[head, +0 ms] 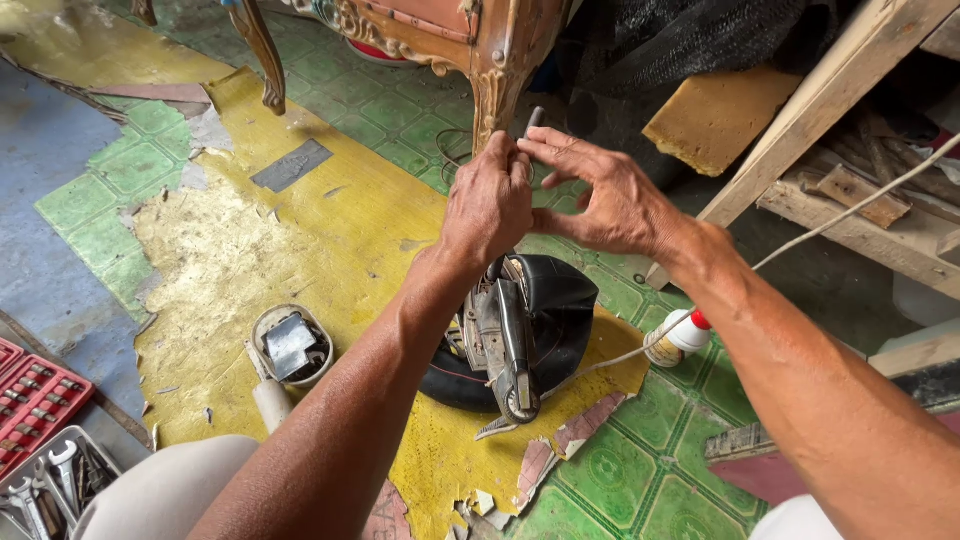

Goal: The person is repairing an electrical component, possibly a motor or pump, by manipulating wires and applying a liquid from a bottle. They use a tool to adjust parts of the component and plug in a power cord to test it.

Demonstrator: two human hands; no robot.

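Observation:
My left hand (490,200) is closed around a small dark strip (534,121) whose tip sticks up above my fingers. My right hand (600,195) meets it from the right, thumb and fingers pinching at the same strip. Both hands hover over a black machine part with a metal body (515,335) standing on the floor between my knees. What the fingers hide of the strip cannot be seen.
A white plastic housing with a grey insert (290,345) lies left of the machine. A small white bottle with a red cap (680,337) stands right. A red case (35,400) and a tray of wrenches (50,480) sit bottom left. Carved wooden furniture legs (495,70) and timber (850,190) stand behind.

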